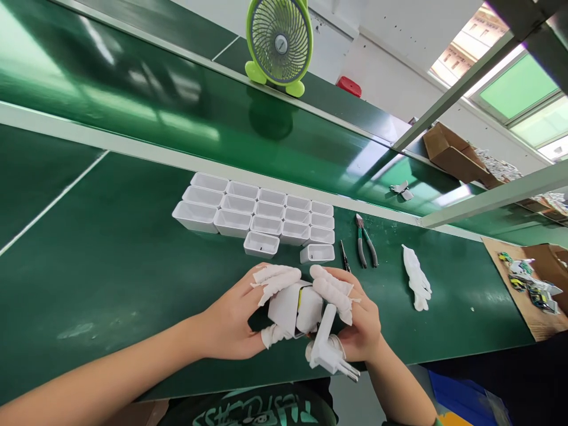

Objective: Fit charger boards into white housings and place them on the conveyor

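Observation:
Between my two hands is a white power adapter (284,309), its casing parted by a gap with something yellow showing inside. My left hand (242,316) closes on the adapter's left side, thumb below and fingers on top. My right hand (357,316) grips its right side. A white plug piece (329,355) with metal pins sticks out by the right thumb, pointing down and right; how it is held is partly hidden. White finger covers wrap several fingertips on both hands. Just beyond the hands stand two small white bins (261,244), each with a tiny dark bit inside.
Rows of white plastic bins (237,204) stand behind. To the right lie tweezers (345,257), green-handled cutting pliers (361,234) and a white glove (416,278). A cardboard box (506,296) at far right holds electronic parts. A green fan (280,44) stands on the rear ledge.

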Available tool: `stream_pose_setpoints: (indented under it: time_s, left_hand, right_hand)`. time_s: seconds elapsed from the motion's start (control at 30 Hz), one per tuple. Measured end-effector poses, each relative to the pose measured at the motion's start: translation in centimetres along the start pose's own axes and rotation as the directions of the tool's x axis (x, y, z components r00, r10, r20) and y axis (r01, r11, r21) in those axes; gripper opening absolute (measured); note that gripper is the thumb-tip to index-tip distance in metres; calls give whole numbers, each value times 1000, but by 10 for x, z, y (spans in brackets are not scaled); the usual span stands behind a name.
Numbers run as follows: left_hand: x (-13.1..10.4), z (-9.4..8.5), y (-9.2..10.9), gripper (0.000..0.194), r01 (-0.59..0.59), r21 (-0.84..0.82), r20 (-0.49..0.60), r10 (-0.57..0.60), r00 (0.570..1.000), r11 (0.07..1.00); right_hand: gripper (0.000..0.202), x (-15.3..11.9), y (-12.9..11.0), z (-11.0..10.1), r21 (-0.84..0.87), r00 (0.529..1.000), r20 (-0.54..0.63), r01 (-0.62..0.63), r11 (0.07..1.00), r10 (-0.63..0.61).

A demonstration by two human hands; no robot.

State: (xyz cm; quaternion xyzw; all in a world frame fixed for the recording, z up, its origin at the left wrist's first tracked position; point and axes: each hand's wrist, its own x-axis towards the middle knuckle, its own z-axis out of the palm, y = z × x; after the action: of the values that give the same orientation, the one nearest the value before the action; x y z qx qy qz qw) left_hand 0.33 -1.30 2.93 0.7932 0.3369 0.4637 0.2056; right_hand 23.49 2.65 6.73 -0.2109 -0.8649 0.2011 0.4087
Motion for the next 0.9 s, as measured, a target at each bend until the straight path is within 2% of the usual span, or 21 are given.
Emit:
stream_pose_setpoints:
  time_s: [0.2, 0.43, 0.7, 0.8, 0.9]
  left_hand:
    - [0, 0, -1, 70, 7, -3, -6, -7, 1000, 1000]
    - [2, -1, 1, 67, -2, 5, -22, 2, 1000, 1000]
    - [-3, 0, 1, 64, 47, -12, 6, -47, 999, 999]
    - [-1, -1, -1, 67, 66, -67, 28, -64, 998, 996]
    - [3, -4, 0, 68, 133, -244, 116, -107, 987, 961]
  right_hand:
    - [69, 2, 1, 0, 28, 999, 0, -33, 999, 33]
    - [70, 7, 1, 1, 46, 999, -13, -40, 998, 41]
    - [71, 7, 1, 5, 91, 997, -38, -58, 994, 61]
    - [68, 5, 1, 4, 72, 998, -31, -53, 996, 55]
    - [69, 4, 2, 1, 190, 995, 51, -95, 977, 86]
